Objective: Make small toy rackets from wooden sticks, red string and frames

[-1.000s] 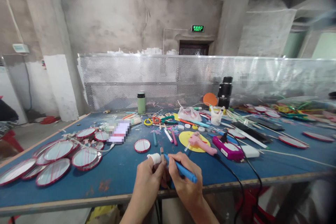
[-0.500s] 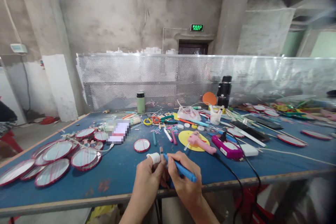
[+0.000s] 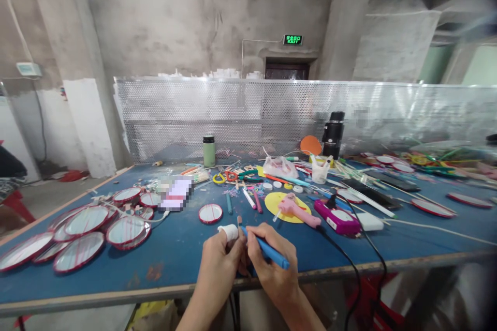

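Near the front edge of the table, my left hand (image 3: pixel 218 264) pinches a small flat wooden stick (image 3: pixel 239 221), its top end poking up past the fingers. A white wrapping (image 3: pixel 230 231) covers one fingertip of that hand. My right hand (image 3: pixel 275 269) grips a blue marker (image 3: pixel 277 256) like a pen, its tip end against or very close to the stick; exact contact is hidden. Beyond the hands lie a round white disc with a red rim (image 3: pixel 210 213), a teal marker (image 3: pixel 229 204) and a pink marker (image 3: pixel 258 201).
Several red-rimmed discs (image 3: pixel 79 253) are piled at left beside a phone (image 3: pixel 176 194). To the right, a pink glue gun (image 3: pixel 297 212) rests on a yellow disc (image 3: pixel 272 204), near a purple box (image 3: pixel 337 217) with cables. A green bottle (image 3: pixel 208 152) and black flask (image 3: pixel 333 135) stand behind.
Both hands keep their grips in nearly the same place. The stick's top leans slightly differently, and the whole view has shifted a little.
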Demonstrator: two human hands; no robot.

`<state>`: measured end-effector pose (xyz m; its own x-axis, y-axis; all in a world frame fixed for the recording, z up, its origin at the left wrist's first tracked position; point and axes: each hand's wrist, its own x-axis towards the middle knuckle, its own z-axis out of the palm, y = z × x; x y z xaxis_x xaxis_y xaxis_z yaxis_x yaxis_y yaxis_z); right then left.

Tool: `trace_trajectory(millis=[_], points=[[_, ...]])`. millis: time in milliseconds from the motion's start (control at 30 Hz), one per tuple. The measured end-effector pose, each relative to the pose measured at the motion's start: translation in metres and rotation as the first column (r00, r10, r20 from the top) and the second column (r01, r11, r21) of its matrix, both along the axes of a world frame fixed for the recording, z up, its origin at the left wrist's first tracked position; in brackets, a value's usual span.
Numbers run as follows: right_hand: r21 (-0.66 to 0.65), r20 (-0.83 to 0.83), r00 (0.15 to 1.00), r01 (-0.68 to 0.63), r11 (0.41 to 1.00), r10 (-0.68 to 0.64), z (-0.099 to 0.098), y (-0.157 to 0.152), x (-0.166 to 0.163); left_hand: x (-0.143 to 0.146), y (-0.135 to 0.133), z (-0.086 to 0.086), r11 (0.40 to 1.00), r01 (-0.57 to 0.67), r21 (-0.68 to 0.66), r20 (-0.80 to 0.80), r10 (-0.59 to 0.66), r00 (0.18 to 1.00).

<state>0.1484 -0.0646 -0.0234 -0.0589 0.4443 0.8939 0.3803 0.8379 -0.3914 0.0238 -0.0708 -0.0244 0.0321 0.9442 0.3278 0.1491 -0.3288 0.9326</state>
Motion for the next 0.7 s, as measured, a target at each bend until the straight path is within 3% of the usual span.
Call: trace_trajectory(millis=[700], points=[[-0.009,0.0,1.0,-0.024,1.0,0.024,0.0037,0.0,-0.0016,-0.0004,0.0019,0.0003,1.0,0.003,0.018,-0.019,-0.002,1.0]])
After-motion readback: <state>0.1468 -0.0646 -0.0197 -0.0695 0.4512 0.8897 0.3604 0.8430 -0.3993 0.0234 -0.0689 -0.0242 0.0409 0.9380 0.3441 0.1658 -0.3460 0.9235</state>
